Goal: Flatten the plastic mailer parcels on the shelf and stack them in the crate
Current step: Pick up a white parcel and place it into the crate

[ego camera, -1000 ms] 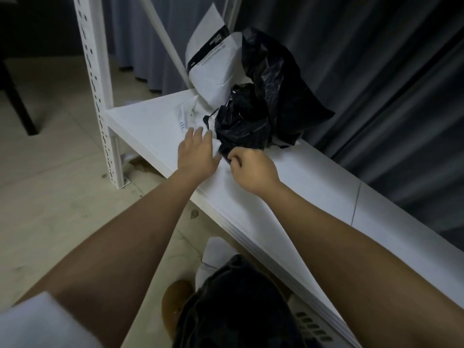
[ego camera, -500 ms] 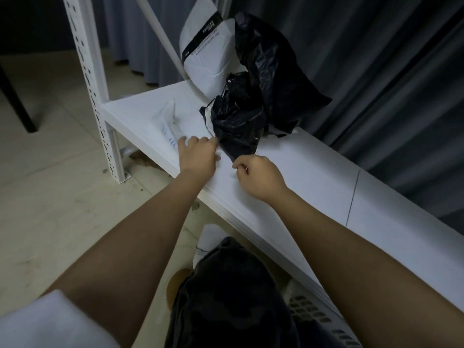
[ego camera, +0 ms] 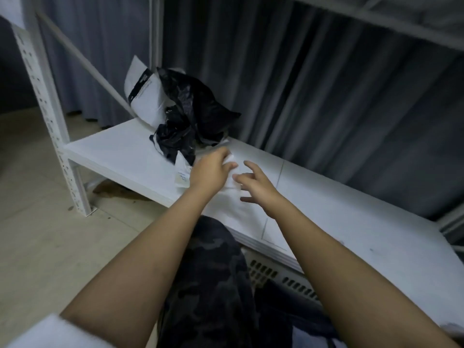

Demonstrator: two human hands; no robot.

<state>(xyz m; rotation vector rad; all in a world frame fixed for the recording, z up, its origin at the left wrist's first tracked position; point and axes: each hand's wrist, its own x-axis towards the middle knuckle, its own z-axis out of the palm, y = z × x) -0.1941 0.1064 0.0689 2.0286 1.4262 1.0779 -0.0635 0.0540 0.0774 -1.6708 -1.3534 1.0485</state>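
Note:
A white plastic mailer [ego camera: 232, 194] lies on the white shelf [ego camera: 120, 151], its label corner showing left of my wrist. My left hand [ego camera: 209, 172] grips its far end with curled fingers. My right hand [ego camera: 256, 183] hovers just right of it, fingers spread, fingertips touching the mailer's edge. Behind them a crumpled black mailer [ego camera: 188, 121] and a white mailer with a black band [ego camera: 145, 99] are heaped at the shelf's back left. A white slotted crate [ego camera: 273, 275] shows below the shelf's front edge, mostly hidden.
A white perforated upright [ego camera: 50, 116] and a diagonal brace [ego camera: 85, 64] stand at the left. Grey curtains [ego camera: 326, 96] hang behind. An upper shelf edge [ego camera: 401, 23] crosses the top right. My camouflage-clad leg [ego camera: 213, 285] fills the foreground.
The view swung right and back. My left hand pulled the white mailer rightward along the shelf, away from the black heap. My right hand went from a closed pinch to spread fingers.

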